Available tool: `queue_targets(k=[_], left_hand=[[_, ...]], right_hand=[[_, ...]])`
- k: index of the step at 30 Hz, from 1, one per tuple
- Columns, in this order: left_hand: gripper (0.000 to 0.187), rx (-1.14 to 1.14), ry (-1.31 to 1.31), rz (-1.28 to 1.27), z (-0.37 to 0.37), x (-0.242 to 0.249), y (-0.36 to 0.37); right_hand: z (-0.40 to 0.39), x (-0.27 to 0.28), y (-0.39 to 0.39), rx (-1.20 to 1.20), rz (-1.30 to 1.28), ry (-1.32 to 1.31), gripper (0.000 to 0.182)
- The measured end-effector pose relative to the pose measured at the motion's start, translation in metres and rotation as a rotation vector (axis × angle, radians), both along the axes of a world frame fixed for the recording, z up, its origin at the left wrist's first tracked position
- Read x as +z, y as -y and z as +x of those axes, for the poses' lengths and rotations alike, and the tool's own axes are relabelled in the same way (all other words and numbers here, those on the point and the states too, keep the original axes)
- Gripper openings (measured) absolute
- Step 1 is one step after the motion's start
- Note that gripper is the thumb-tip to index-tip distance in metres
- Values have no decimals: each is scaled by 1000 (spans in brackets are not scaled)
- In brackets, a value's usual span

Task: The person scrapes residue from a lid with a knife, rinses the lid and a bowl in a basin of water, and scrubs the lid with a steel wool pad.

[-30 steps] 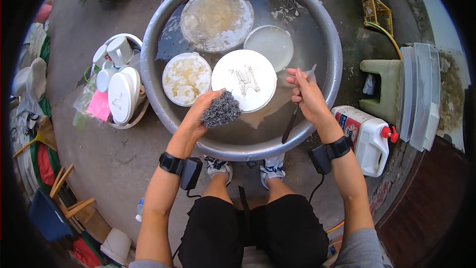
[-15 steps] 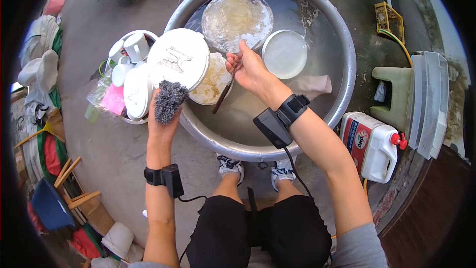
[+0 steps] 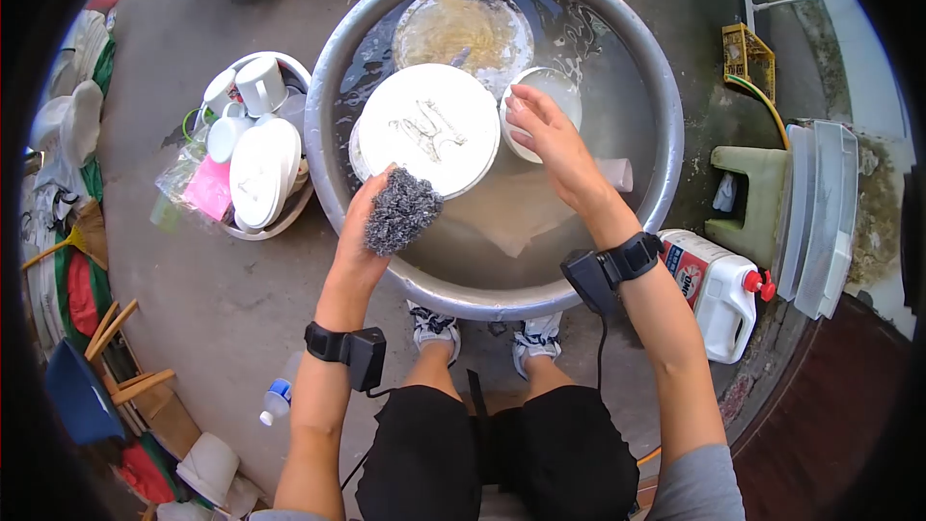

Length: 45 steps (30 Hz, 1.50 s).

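My left hand (image 3: 362, 232) holds a grey, curly scouring pad (image 3: 402, 212) at the lower left edge of a round white lid (image 3: 429, 125) with dark scribbled marks. The lid is over the large metal basin (image 3: 323, 150) of cloudy water. With fingers apart and nothing in them, my right hand (image 3: 558, 140) is over a smaller pale round lid (image 3: 564, 87). Behind the white lid lies a stained round lid (image 3: 463, 24). A pale cloth-like piece (image 3: 615, 174) shows in the water at the right.
Left of the basin stands a tub (image 3: 294, 207) with white mugs (image 3: 260, 85), a white oval lid (image 3: 258, 169) and a pink packet (image 3: 207, 188). A detergent jug (image 3: 719, 294), green stool (image 3: 748, 193) and yellow crate (image 3: 748, 58) are on the right. A bottle (image 3: 276, 400) lies lower left.
The white lid and my left hand with the pad have moved right, over the basin. My right hand has moved right and let go of the dark-handled tool.
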<state>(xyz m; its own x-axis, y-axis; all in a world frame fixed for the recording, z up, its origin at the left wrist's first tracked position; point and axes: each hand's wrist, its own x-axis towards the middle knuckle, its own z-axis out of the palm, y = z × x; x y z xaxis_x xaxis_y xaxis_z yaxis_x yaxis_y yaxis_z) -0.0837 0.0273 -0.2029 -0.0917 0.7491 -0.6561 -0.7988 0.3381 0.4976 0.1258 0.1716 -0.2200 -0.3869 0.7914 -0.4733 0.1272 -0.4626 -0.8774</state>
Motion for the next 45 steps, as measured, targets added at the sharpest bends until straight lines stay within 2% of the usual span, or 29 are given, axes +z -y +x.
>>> queue_targets(k=[2,3,5,6,8,12,14,15,16,18,19,21,22,24,26,29,31,32,35,36,39,40,42,45], left_hand=[[28,-22,2,-37,16,-2,-3],[28,-105,-24,-65,24,-2,-5],[29,-219,-19,-74,40,0,-7],[29,-222,-15,-75,46,-1,-9],[30,-295,-21,-81,56,-7,-10],[35,-375,-29,-102,67,-31,-8],[36,-395,-55,-110,69,-33,-8],[36,-384,-61,-120,69,-33,-8],[35,-375,-65,-129,70,-34,-9],[34,-380,-92,-121,73,-39,-9],[33,-375,-117,-109,75,-42,-9],[34,-415,-155,-114,75,-44,-9],[36,-445,-195,-122,75,-43,-8],[36,-483,-202,-122,76,-42,-8],[36,-520,-209,-120,74,-40,-9],[34,-659,-223,-191,68,-40,-7],[35,-645,-280,-171,65,-42,-5],[35,-644,-279,-172,64,-41,-5],[40,-658,-306,-221,59,-36,-4],[43,-616,-309,-176,60,-36,-3],[49,-564,-316,-135,57,-39,2],[51,-556,-320,-141,57,-40,4],[52,-570,-337,-113,59,-38,7],[52,-582,-371,-75,65,-32,7]], right_hand=[[30,11,16,-6,-42,20,42],[43,10,25,-4,-41,26,42],[67,-8,48,-8,-83,240,29],[78,-22,59,-11,-83,244,29],[93,-45,75,21,-244,305,25],[92,-40,80,-15,-436,266,23],[84,-27,80,-246,-80,311,26],[87,-29,82,-231,127,378,27],[81,-15,81,-239,121,376,27],[66,19,85,-48,323,377,31],[62,26,88,-57,319,380,31],[55,34,94,281,561,256,49],[52,33,96,278,559,255,49],[45,30,101,472,786,314,70],[43,19,107,486,827,336,75],[48,17,109,530,705,389,68],[52,20,107,469,547,390,58],[54,18,107,470,546,390,58],[63,11,104,208,564,395,51],[65,8,102,210,562,392,51],[67,7,96,-114,234,232,47],[66,8,94,-115,230,233,47],[64,8,92,-130,309,486,49],[55,2,97,-28,459,530,57]])
